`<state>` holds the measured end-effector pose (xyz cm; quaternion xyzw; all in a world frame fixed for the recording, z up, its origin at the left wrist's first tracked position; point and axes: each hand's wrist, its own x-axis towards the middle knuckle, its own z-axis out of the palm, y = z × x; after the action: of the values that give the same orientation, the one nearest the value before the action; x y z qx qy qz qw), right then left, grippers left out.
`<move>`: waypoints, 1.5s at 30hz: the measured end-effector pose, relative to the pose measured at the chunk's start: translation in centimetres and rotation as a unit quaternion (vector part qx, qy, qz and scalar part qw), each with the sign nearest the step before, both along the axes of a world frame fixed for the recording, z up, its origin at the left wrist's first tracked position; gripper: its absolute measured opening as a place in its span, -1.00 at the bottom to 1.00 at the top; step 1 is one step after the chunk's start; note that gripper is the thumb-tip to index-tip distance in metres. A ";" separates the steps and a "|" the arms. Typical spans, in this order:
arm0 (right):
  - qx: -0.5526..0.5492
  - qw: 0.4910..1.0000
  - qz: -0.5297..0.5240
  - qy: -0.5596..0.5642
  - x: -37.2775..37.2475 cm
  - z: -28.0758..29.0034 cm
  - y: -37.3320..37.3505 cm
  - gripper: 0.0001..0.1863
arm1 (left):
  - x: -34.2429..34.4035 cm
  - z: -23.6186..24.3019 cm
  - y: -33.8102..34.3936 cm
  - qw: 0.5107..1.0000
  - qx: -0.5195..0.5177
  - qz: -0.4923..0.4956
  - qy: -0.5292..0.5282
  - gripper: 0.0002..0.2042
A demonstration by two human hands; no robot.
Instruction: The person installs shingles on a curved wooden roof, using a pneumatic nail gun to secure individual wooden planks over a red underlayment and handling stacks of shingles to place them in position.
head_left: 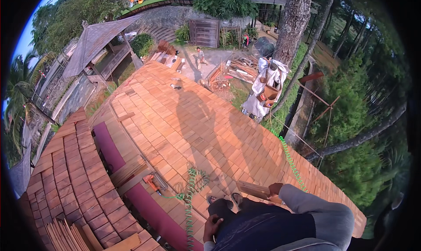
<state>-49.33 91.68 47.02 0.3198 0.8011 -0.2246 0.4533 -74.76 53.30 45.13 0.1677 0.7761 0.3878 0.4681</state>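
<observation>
A flat wooden shingle is held by its right end in my right hand, low over the roof beside my feet. The fingers are closed on its edge, partly hidden from view. My left hand rests against my left leg, its fingers loosely laid there with nothing seen in them. Beneath my sandalled feet, rows of wooden shingles cover the sloping roof. To the left, an orange nail gun lies near stacked shingles, joined to a green coiled air hose.
A maroon strip runs along the gap between two roof slopes. More shingles are stacked at lower left. Another green coiled hose crosses the right roof edge. Beyond stand a tree trunk, a white sack and a person on the ground.
</observation>
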 end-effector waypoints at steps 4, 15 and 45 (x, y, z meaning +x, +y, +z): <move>0.012 1.000 0.000 -0.009 -2.3 1.0 -0.4 -0.37 | -2.4 -0.6 -0.5 0.996 0.028 -0.079 0.005 -0.52; 0.001 0.995 -0.023 0.093 -5.7 3.4 -3.4 -0.38 | -4.3 -1.6 0.2 0.979 0.010 -0.173 0.103 -0.67; -0.024 0.994 -0.101 0.022 14.8 -4.1 1.1 -0.31 | 12.6 10.3 7.4 0.956 -0.169 -0.213 0.106 -0.49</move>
<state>-34.51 92.78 42.95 0.3830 0.7688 -0.2957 0.4180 -62.12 60.69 55.39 0.2874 0.8219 0.1219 0.4764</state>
